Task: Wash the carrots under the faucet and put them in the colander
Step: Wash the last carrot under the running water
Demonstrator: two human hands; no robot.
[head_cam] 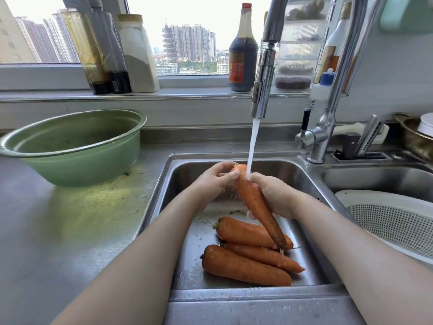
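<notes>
The steel desk [70,231] runs along under the window. Set into it is the sink [281,167], and that is where all the work is going on. A wide green basin [77,160] sits on the desk to the left, well apart from the washing. To the right, in the neighbouring bowl, lies the white colander [386,226]. Only part of it is in sight from here, and I see no carrot in that part.

The tall faucet [263,90] is running, and its stream of water [252,146] falls straight down onto the hands.

Three carrots [246,268] lie side by side on the sink floor, nearest the front edge. They have dark specks on their skins, so I would judge them unwashed.

A fourth carrot [255,202] is held tilted under the water, thick end up and thin tip hanging just over the three below. The left hand [214,181] has its fingers curled round the thick top. The right hand [274,198] is wrapped round the middle from the other side, with the stream landing where its fingers meet the carrot.

By my reckoning the job is barely begun. One carrot is being rinsed, three wait their turn, and all four have yet to go across into the colander.
</notes>
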